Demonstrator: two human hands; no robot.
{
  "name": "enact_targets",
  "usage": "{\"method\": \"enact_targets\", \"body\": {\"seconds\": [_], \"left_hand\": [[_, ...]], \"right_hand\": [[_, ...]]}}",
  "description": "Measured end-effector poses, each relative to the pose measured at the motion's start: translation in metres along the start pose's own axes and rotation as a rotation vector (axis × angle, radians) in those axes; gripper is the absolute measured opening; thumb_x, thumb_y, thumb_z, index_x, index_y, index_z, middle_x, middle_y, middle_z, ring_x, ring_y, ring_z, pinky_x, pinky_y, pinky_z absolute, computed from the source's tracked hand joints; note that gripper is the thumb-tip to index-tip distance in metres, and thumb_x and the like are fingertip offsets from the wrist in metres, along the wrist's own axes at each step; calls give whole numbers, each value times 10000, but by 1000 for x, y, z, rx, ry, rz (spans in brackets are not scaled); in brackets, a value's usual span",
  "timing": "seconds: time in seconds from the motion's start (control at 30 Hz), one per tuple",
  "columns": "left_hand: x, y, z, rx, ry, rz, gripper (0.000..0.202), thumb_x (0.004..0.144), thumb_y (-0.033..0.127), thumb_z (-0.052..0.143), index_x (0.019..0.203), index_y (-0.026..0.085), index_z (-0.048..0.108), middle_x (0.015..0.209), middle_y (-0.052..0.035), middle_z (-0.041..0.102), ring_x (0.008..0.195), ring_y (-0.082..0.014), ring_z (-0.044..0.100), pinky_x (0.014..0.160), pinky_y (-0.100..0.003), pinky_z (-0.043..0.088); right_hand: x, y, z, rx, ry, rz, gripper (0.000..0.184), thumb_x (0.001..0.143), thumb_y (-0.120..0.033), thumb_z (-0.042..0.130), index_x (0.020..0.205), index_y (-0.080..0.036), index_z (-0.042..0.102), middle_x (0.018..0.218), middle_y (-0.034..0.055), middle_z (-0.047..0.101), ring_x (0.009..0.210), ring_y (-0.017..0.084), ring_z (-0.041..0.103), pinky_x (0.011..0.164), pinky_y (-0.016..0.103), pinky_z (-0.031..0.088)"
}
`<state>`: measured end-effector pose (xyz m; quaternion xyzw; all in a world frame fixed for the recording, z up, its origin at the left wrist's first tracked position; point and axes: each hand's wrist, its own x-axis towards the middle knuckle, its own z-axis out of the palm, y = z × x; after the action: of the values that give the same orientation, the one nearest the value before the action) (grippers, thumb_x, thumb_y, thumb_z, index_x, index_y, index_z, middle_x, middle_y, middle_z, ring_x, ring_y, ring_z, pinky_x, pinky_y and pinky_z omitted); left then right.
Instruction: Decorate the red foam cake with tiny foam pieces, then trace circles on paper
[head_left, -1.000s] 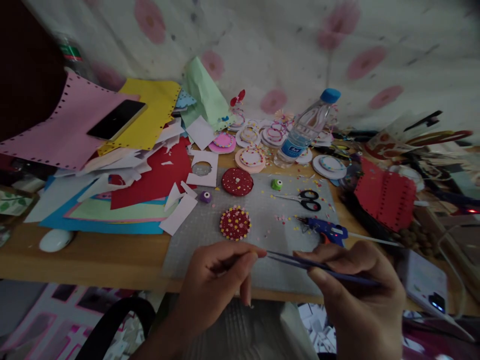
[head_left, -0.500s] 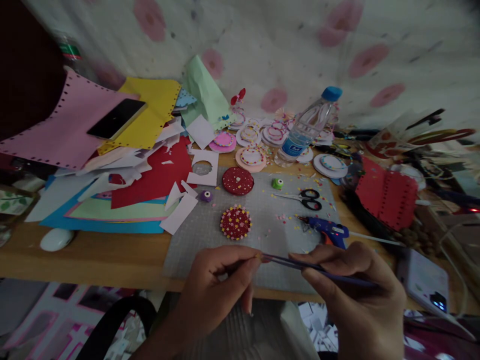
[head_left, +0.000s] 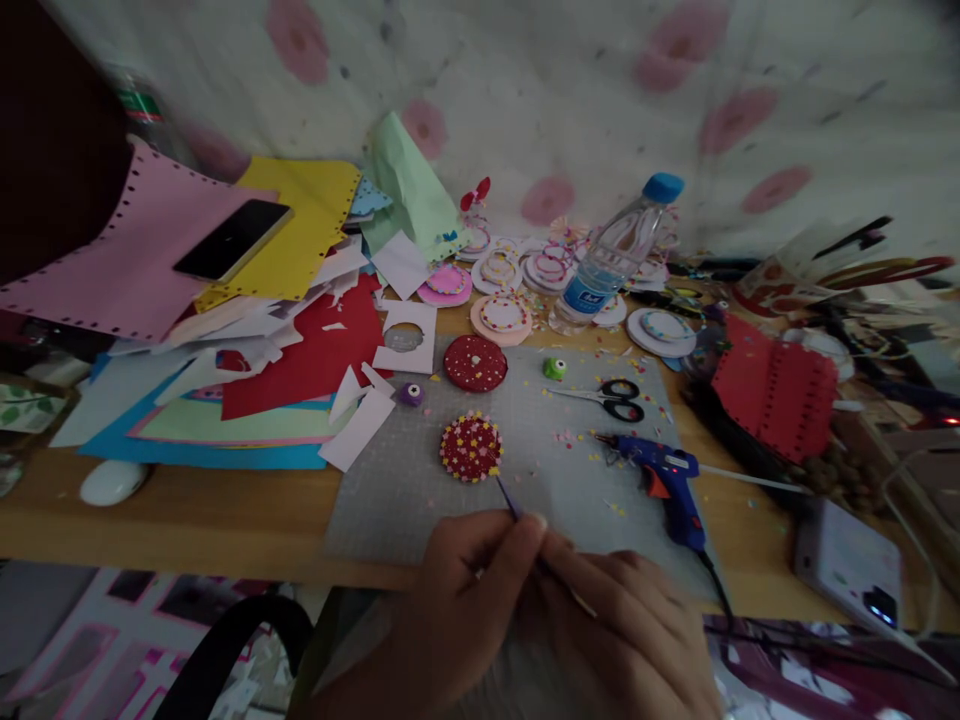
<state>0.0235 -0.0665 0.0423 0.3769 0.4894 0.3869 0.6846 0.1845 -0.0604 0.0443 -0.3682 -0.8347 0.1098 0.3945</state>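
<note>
Cluttered with coloured paper, the wooden table (head_left: pixel 187 510) carries a grey cutting mat (head_left: pixel 397 500) at its near edge, and the person works over it. Both hands are bunched together just off the mat's front edge: the left hand (head_left: pixel 465 600) has thumb and fingertips pinched narrowly round the front of a thin pair of blue tweezers (head_left: pixel 508 497), and the right hand (head_left: pixel 622 640) is curled closed behind it, apparently around the rear of the same tool, though the overlap makes it hard to say which hand bears the weight. The tweezer tip points up the mat and stops just short of the dotted red disc (head_left: pixel 470 447), which lies flat near the mat's middle with a ring of tiny pale bits along its rim. Whether the tip carries anything is too small to tell. I judge the step in hand to be dressing that disc with small pieces; the next move calls for a steady, light touch so the tip meets the rim without nudging the disc. A plainer red disc (head_left: pixel 475 362) lies beyond, scissors (head_left: pixel 611 398) and a blue glue gun (head_left: pixel 667 480) to the right.
</note>
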Motion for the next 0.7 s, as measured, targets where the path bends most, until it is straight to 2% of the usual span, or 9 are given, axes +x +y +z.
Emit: {"method": "enact_targets", "body": {"seconds": [0.13, 0.23, 0.3, 0.37, 0.43, 0.5, 0.53, 0.6, 0.7], "left_hand": [[5, -8, 0, -48, 67, -42, 638, 806, 755, 563, 526, 188, 481, 418, 44, 411, 394, -79, 361, 410, -228, 260], [7, -14, -6, -40, 90, -25, 608, 829, 712, 580, 543, 177, 528, 413, 42, 420, 399, -77, 356, 426, -230, 255], [8, -17, -10, -37, 70, -30, 581, 848, 688, 574, 587, 169, 589, 401, 53, 403, 382, -69, 329, 424, -226, 236], [7, -19, -14, -52, 50, -48, 572, 834, 697, 580, 628, 165, 623, 397, 66, 375, 361, -63, 299, 407, -220, 209], [5, -20, -20, -63, 40, -72, 584, 804, 722, 593, 633, 164, 616, 397, 81, 329, 355, -60, 268, 395, -213, 182], [1, -21, -26, -55, 26, -112, 591, 788, 734, 600, 616, 168, 588, 408, 95, 274, 362, -56, 229, 395, -210, 149], [-1, -21, -30, -43, 26, -133, 591, 792, 731, 598, 608, 170, 574, 420, 98, 252, 371, -54, 212, 401, -209, 136], [-6, -22, -36, -6, 38, -158, 587, 813, 713, 590, 594, 170, 556, 445, 94, 238, 395, -55, 203, 419, -212, 124], [-10, -24, -44, 65, 48, -120, 579, 850, 679, 567, 574, 171, 545, 470, 69, 279, 425, -69, 244, 425, -223, 143]], "right_hand": [[-10, 2, 12, 64, 22, -8, 229, 803, -63, 651, 960, -230, 655, 1027, 58, 784, 732, 161, 727, 630, 267, 580], [-19, 1, 12, 183, -122, 79, 230, 815, -258, 692, 1040, -217, 666, 1188, 114, 728, 902, 230, 725, 740, 346, 600], [-25, 2, 8, 319, -202, 151, 257, 874, -373, 622, 1080, -225, 664, 1224, 118, 706, 967, 254, 715, 764, 362, 594], [-31, 11, 3, 372, -115, 270, 192, 928, -347, 540, 1021, -229, 659, 1124, 103, 729, 940, 242, 713, 730, 334, 579], [-38, 29, -2, 193, 89, 450, 143, 929, -304, 527, 907, -217, 638, 910, 77, 722, 812, 221, 694, 671, 311, 542], [-47, 57, -6, -187, 225, 664, 197, 878, -394, 590, 825, -205, 604, 727, 45, 632, 657, 212, 609, 639, 338, 495], [-52, 72, -7, -367, 217, 752, 303, 819, -500, 624, 826, -198, 593, 686, 43, 586, 626, 229, 569, 635, 377, 483], [-64, 101, -10, -624, 193, 886, 441, 715, -629, 645, 786, -204, 547, 707, 86, 552, 759, 332, 578, 721, 492, 472], [-80, 132, -12, -680, 171, 1018, 473, 641, -646, 705, 764, -229, 518, 731, 128, 552, 893, 425, 574, 779, 555, 445]]}}
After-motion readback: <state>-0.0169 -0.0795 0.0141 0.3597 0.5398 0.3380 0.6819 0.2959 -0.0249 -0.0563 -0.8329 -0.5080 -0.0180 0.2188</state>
